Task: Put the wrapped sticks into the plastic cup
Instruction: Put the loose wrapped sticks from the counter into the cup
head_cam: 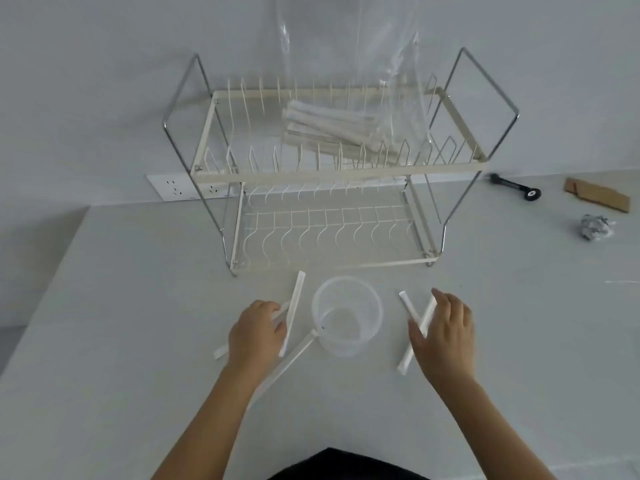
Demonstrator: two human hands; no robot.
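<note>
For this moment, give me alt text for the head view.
A person's left hand and right hand reach for white paper-wrapped sticks lying on a pale grey table either side of an empty clear plastic cup. Behind stands a cream two-tier wire dish rack holding more sticks.

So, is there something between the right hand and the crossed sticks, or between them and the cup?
Nothing visible. The right hand is already at the crossed sticks, and only bare table lies between them and the open, empty cup.
</note>
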